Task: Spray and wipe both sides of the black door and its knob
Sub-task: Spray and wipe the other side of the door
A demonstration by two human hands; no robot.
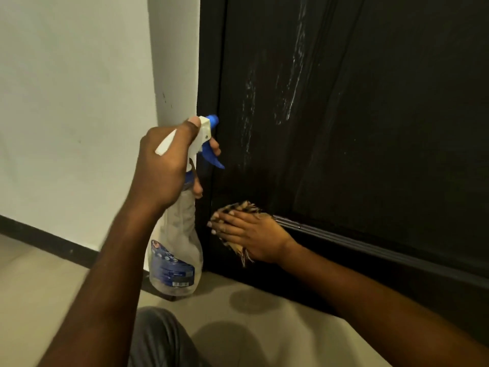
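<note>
Wiping low on the black door (370,128): my right grip (251,234), fingers flat, presses the cloth (239,207); my left grip (164,165) clasps the spray bottle (176,260). Streaks (293,83) above await wiping; knob, unseen, seemingly pending.

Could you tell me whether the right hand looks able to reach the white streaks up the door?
Probably yes: the right hand presses the cloth on the door below the streaks, with bare door between. The left hand holds the bottle off to the side.
</note>
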